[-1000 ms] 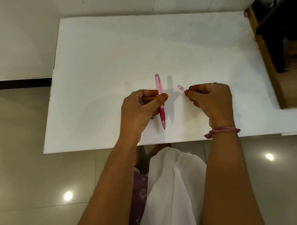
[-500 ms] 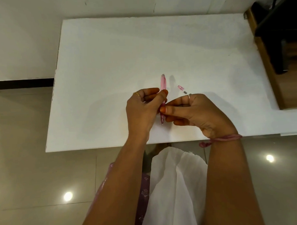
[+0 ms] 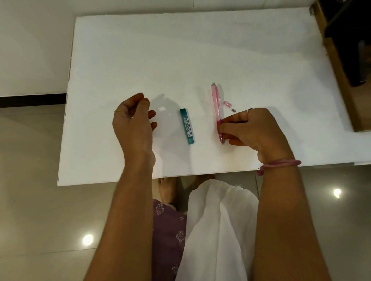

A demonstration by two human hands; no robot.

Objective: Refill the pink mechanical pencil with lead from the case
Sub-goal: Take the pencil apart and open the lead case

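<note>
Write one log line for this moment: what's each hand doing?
left hand: open, holds nothing | right hand: pinches pink mechanical pencil near tip | teal lead case: flat on white table

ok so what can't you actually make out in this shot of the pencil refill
- Print on the teal lead case: too small in the head view. Whether it is open or holds lead cannot be told.
- Grip end of the pink mechanical pencil: covered by the fingers of the right hand.
- Small pink cap and grey bit on the table: too tiny to identify.
- Left hand: seen from the back, palm hidden.
</note>
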